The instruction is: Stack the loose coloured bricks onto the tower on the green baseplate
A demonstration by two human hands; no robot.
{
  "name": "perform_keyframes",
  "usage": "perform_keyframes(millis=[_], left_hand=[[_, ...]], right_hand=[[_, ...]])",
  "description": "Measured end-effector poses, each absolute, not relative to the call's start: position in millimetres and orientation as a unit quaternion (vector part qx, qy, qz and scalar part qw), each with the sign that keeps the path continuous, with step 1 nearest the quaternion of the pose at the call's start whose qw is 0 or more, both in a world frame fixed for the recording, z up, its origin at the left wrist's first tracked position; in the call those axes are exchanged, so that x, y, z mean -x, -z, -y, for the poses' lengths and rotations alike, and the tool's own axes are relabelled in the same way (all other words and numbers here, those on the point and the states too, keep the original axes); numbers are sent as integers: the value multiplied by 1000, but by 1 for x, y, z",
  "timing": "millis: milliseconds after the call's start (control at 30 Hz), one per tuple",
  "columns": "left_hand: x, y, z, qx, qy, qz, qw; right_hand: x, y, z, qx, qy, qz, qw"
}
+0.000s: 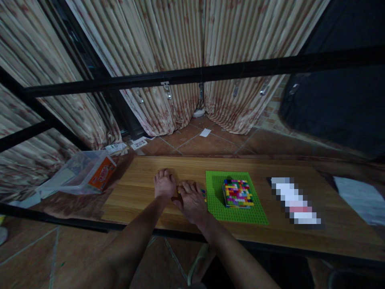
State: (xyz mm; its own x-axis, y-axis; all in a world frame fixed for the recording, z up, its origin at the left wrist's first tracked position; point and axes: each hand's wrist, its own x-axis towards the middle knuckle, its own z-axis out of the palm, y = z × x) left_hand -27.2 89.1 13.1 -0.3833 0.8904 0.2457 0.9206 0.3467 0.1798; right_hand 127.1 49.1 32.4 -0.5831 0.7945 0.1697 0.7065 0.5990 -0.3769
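Note:
My left hand (165,184) rests palm down on the wooden table (135,192), its fingers curled under; what they hold, if anything, is hidden. Close beside it, my right hand (192,201) lies palm down with its fingers stretched and slightly apart. Small coloured toy bricks (205,195) show at the right edge of that hand, partly covered by it. To the right, a green studded baseplate (216,208) lies on the table. On it stands a block built of multicoloured toy bricks (239,193), with a mosaic-like top.
A clear plastic box (81,172) with an orange label sits left of the table. A blurred-out flat object (296,200) lies at the table's right. A black metal bar (186,75) crosses in front of striped curtains (168,40). Papers (205,132) lie on the tiled floor.

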Motion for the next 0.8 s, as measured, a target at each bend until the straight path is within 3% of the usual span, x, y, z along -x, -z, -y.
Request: perform_keyframes(millis=[433,800], left_hand=[[27,-12,-89,559,143,815,57],[28,-11,-89,561,149,812,58]], right_hand=[[-168,-29,-41,425,-136,859,251],[-158,-36,-63,491,-135,840,188]])
